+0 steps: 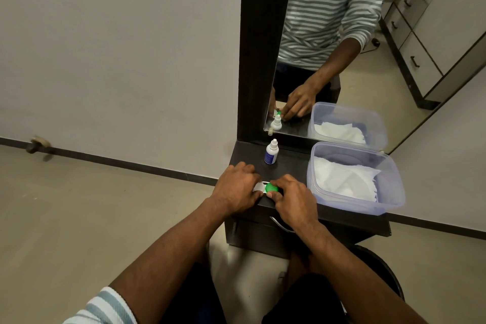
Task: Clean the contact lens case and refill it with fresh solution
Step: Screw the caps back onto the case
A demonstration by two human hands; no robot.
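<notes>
The lens case (265, 188) lies at the near edge of the dark shelf (292, 166). The left hand (234, 189) grips its white-capped end; the right hand (293, 198) pinches the green cap (272, 188). Beyond stands the solution bottle (271, 151), capped, before a mirror (368, 34). To the right, a clear tub (391, 173) holds tissue (344, 179).

White and green case caps (265, 187), dark shelf (292, 166), grey-striped sleeve (105, 308).

Clear plastic tub (389, 181) of white tissue (342, 179) on dark vanity (289, 163), mirror (368, 34) behind
</notes>
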